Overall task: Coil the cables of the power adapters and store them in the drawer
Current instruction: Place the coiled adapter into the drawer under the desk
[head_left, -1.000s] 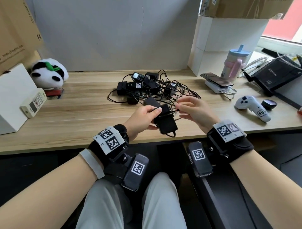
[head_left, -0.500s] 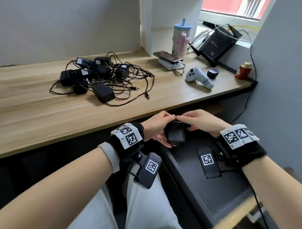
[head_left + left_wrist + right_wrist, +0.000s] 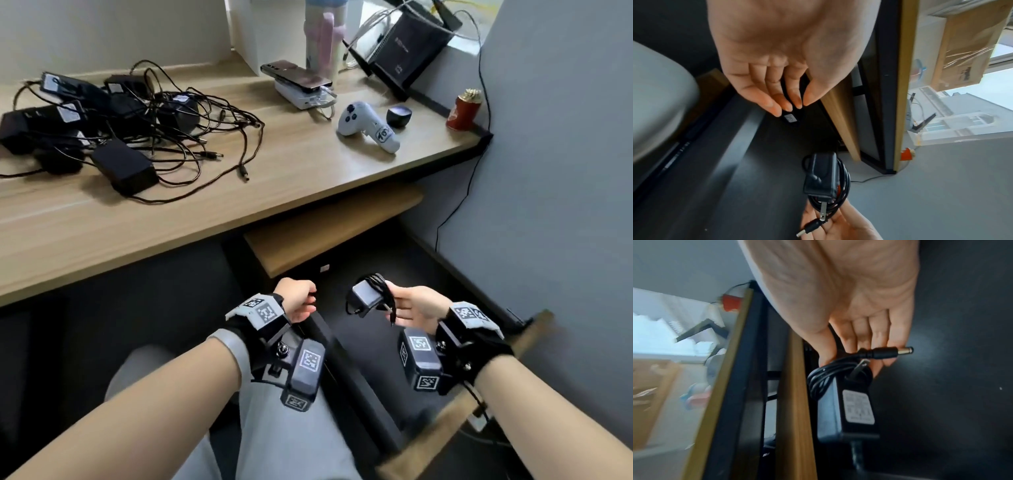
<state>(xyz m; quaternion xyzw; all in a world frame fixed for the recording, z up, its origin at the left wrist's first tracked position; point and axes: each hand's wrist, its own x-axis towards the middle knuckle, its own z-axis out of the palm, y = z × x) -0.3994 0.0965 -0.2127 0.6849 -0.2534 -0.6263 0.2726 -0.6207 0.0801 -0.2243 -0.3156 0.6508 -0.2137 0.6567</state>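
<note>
My right hand (image 3: 409, 305) pinches the coiled cable of a black power adapter (image 3: 367, 295) and holds it just above the open drawer's dark floor (image 3: 445, 284). In the right wrist view the adapter (image 3: 849, 410) hangs label up from my fingers (image 3: 877, 337), and its barrel plug (image 3: 890, 352) sticks out sideways. My left hand (image 3: 298, 301) is a short way to the left, over the drawer's left wall, with relaxed fingers (image 3: 774, 104) holding nothing. Several more adapters lie in a tangled pile (image 3: 102, 130) on the desk's left part.
On the desk (image 3: 308, 178) sit a white controller (image 3: 366, 123), a phone on a white box (image 3: 301, 85), a pink bottle, a black router and a red can (image 3: 464, 109). A wooden shelf (image 3: 329, 226) overhangs the drawer's back. The drawer's wooden front (image 3: 462, 407) is near my right wrist.
My left hand has let go of the adapter and moved off to the left. My right hand now holds it alone, lower over the drawer. My view has swung further down and right.
</note>
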